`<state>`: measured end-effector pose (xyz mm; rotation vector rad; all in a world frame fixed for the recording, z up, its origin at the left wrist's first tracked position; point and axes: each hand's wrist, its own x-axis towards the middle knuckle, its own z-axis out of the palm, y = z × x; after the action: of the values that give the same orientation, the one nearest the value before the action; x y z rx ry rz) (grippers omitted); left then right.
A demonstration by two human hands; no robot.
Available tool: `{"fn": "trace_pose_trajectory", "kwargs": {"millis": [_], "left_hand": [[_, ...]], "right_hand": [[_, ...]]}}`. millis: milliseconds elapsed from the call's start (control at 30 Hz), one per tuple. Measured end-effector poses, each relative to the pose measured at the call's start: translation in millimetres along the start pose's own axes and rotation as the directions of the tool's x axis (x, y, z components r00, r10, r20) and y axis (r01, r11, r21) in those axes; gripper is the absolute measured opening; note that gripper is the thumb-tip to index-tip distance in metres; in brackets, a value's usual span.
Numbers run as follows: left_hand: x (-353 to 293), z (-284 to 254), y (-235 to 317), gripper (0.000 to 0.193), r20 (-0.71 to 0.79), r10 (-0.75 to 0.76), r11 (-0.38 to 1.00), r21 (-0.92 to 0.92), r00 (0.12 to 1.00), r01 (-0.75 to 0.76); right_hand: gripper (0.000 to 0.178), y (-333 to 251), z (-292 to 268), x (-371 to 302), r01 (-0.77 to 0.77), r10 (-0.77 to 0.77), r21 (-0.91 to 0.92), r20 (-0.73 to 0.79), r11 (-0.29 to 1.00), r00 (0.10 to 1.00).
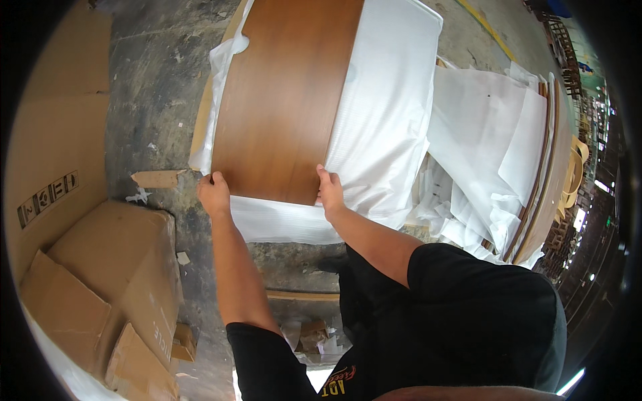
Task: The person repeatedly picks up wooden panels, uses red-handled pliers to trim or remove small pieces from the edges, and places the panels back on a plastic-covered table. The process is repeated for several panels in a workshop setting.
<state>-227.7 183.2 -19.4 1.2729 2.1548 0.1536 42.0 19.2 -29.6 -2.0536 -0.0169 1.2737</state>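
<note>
A long brown wooden panel (pixel 281 100) with a smooth finish lies on white foam wrapping (pixel 381 100). My left hand (pixel 215 194) grips the panel's near left corner, its fingers curled at the edge. At the near right corner my right hand (pixel 330 192) pinches the panel's edge, thumb on top; the fingers underneath are mostly hidden. The foam spreads out beyond the panel on the right and shows in a strip below its near edge. Along the left side a bunched fold of foam (pixel 219 67) runs beside the panel.
Large cardboard boxes (pixel 110 267) stand at the left. More foam sheets (pixel 488 127) drape over a stack at the right, where curved brown panels (pixel 548 167) stand on edge. A torn cardboard piece (pixel 158 179) lies on the stained concrete floor (pixel 154 100). Furniture frames (pixel 565 53) fill the far right.
</note>
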Motion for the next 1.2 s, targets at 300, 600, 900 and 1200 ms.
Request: {"fn": "trace_pose_trajectory", "kwargs": {"millis": [300,600,900,1200], "left_hand": [[-6,-12,11,0.049,0.015,-0.021,1.0,-0.016,1.0,0.021],[-14,-26,22,0.043,-0.053,0.013,1.0,0.007,0.999,-0.012],[-38,-43,4,0.048,0.284,-0.03,0.587,-0.771,0.958,0.247],[-110,-43,31,0.056,0.365,0.02,0.036,-0.931,0.931,0.364]], "right_hand": [[0.079,30,-3,22,0.011,-0.011,-0.012,-0.04,1.0,0.999],[0.083,-35,7,-26,-0.042,0.039,0.168,0.022,0.985,0.999],[0.1,-64,-12,-52,-0.185,0.158,0.272,0.116,0.944,0.98],[0.094,-170,-44,3,-0.056,0.013,0.174,0.241,0.983,0.971]]}}
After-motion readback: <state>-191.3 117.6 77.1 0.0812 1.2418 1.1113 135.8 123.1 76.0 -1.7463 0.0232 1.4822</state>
